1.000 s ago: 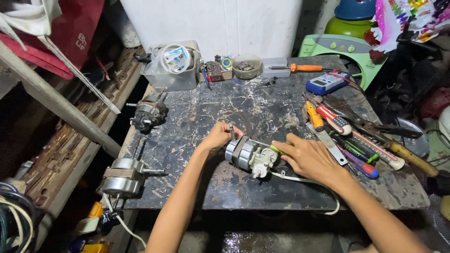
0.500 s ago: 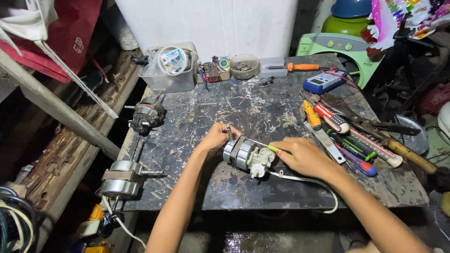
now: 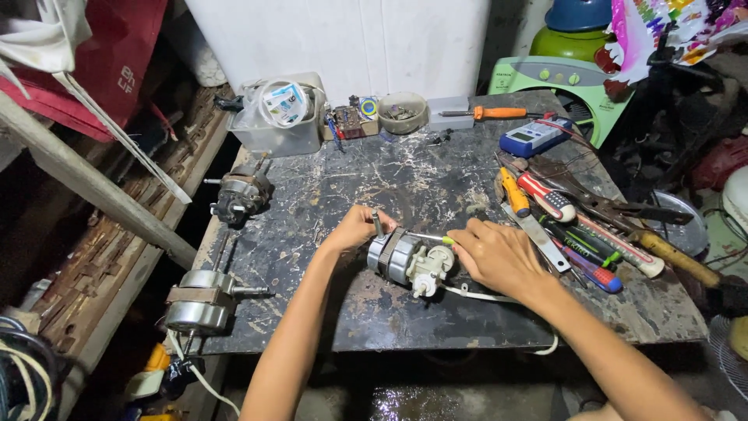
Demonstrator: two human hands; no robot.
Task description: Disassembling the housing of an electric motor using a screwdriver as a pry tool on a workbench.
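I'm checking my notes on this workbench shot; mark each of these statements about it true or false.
1. The left hand steadies the small grey electric motor on the dark marbled tabletop. True.
2. The right hand holds a green-handled screwdriver to the motor. True.
3. The orange-handled screwdriver lies in the right hand. False: it lies at the table's far edge.
4. The blue handheld meter sits left of the motor. False: it sits far right.
5. Two more motors rest at the table's left edge. True.
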